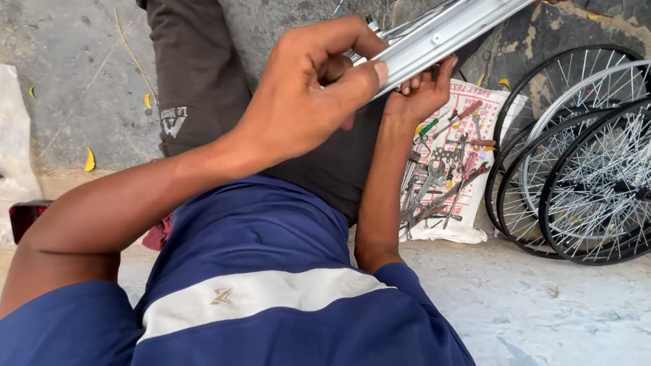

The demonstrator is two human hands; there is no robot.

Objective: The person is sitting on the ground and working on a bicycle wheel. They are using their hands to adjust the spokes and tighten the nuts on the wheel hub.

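Observation:
A shiny metal bicycle wheel rim (447, 30) crosses the top of the view, raised in front of me. My left hand (305, 102) is closed over its near edge, thumb pressed flat on the metal. My right hand (422, 91) grips the rim from beneath, fingers curled up around it. My blue shirt with a white stripe and my dark shorts fill the lower middle of the view.
A printed white sack (454, 169) lies on the concrete floor at the right, covered with several hand tools, spanners and screwdrivers among them. Several spoked bicycle wheels (583, 176) lean at the far right. A clear plastic bag (13, 135) lies at the left edge.

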